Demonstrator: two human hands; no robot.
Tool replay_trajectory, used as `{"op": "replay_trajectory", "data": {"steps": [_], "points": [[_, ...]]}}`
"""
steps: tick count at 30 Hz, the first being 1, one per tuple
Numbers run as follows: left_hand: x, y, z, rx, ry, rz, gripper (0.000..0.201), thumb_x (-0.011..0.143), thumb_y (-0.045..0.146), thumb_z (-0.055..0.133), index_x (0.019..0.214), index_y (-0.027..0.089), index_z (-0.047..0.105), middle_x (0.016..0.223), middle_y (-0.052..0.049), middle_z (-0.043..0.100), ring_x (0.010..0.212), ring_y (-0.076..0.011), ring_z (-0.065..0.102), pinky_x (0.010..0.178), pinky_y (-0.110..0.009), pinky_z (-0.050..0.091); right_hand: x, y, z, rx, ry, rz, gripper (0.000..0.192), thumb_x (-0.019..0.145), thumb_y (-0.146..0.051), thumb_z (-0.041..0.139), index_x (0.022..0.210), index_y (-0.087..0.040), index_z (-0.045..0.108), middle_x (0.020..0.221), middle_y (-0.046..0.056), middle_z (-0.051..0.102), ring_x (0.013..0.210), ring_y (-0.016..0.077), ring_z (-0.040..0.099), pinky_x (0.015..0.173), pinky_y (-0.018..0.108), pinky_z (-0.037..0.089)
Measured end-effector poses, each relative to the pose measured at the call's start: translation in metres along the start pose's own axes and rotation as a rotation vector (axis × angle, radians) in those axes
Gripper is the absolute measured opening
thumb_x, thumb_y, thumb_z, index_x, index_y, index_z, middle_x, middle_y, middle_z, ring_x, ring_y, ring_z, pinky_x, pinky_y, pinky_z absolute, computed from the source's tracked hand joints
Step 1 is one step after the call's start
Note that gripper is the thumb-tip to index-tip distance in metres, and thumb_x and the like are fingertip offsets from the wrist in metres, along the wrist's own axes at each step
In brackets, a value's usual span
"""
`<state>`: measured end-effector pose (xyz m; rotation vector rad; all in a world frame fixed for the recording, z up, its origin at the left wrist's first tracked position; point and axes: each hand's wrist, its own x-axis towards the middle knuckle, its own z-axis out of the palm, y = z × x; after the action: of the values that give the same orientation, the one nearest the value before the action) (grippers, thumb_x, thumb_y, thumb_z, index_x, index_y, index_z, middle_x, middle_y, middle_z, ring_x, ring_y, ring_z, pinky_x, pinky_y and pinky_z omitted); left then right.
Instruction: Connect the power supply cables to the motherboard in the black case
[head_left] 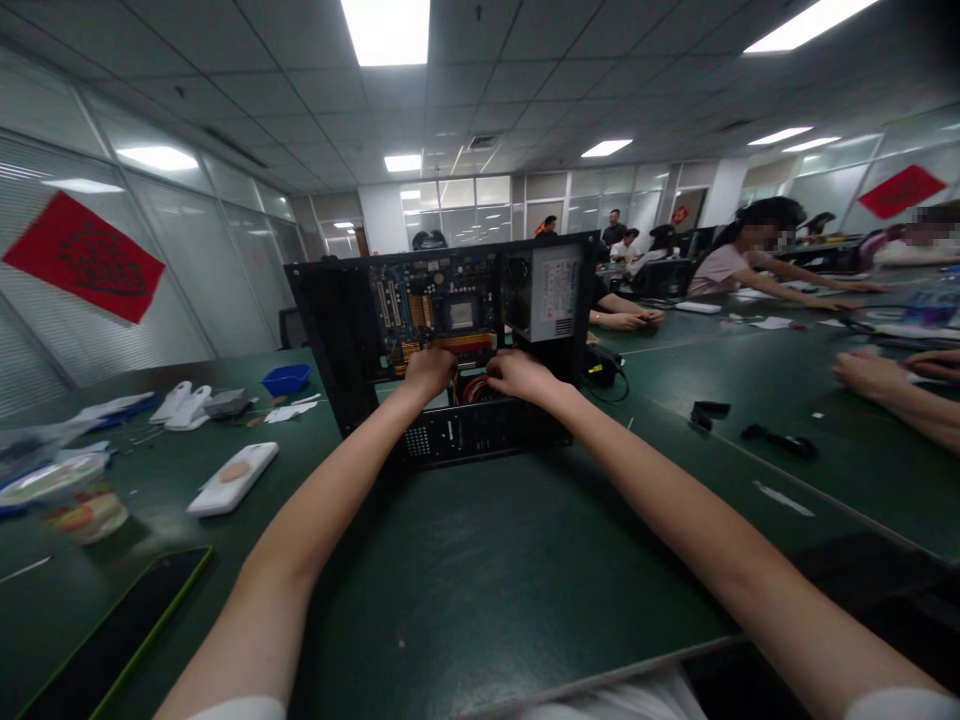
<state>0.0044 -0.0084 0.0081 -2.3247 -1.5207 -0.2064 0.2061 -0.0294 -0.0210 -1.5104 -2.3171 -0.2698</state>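
In front of me a black computer case [484, 430] stands on the green table with its side open. Inside it sits a motherboard [439, 280] with a bare processor [460, 315], and to the right a silver power supply [553, 295]. My left hand [430, 372] is closed at the lower edge of the board, by the orange and yellow slots [474, 343]. Close beside it my right hand [517, 374] has its fingers pinched at the right end of these slots. What either hand holds is too small to make out. Coloured cables [474, 388] lie between and below the hands.
On the left are a white power bank [234, 480], a phone with a green edge [124, 635], a plastic cup [88, 510] and a blue tray [286, 379]. Black straps [778, 440] lie on the right. Co-workers' hands [870, 378] rest along the right side.
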Motion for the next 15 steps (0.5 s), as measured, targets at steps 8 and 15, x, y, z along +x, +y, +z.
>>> {"op": "replay_trajectory", "data": {"steps": [8, 15], "points": [[0.006, -0.002, 0.006, -0.017, 0.033, 0.000, 0.032, 0.095, 0.024, 0.055, 0.114, 0.019, 0.080, 0.113, -0.019, 0.076, 0.109, -0.0370, 0.071, 0.089, -0.044, 0.055, 0.002, 0.001, 0.000, 0.014, 0.000, -0.028, 0.025, 0.097, -0.029, 0.062, 0.114, -0.016, 0.075, 0.118, 0.013, 0.073, 0.109, 0.0226, 0.068, 0.090, 0.027, 0.048], [-0.004, -0.003, 0.009, -0.113, 0.137, -0.091, 0.034, 0.094, 0.034, 0.056, 0.118, 0.019, 0.075, 0.112, -0.015, 0.076, 0.105, -0.0347, 0.072, 0.083, -0.040, 0.057, 0.004, 0.007, 0.003, 0.028, 0.011, -0.013, 0.023, 0.094, -0.021, 0.063, 0.113, -0.013, 0.073, 0.110, 0.012, 0.074, 0.099, 0.0207, 0.068, 0.082, 0.026, 0.047]]}}
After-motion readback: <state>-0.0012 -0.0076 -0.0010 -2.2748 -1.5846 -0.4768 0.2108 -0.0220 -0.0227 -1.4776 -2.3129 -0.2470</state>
